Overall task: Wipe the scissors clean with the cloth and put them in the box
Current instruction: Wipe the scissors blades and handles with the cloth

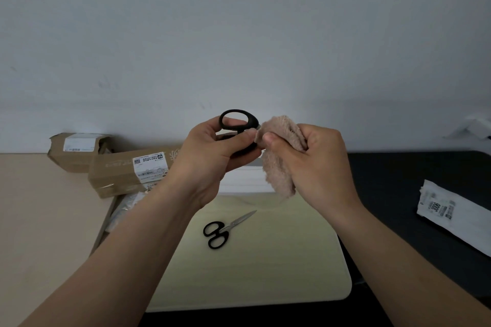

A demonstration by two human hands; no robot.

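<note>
My left hand (212,152) grips a pair of black-handled scissors (238,120) by the handles, held up above the table. Their blades are hidden inside a fluffy pink-beige cloth (279,164) that my right hand (316,162) pinches around them. A second, smaller pair of black-handled scissors (225,228) lies shut on the pale yellow mat (265,268) below my hands, blades pointing up and to the right. A white box (247,180) stands at the mat's far edge, partly hidden behind my hands.
Two brown cardboard parcels (127,172) with shipping labels lie at the back left on the beige table. A white plastic mailer (457,218) rests on the black surface at the right. A grey wall rises behind.
</note>
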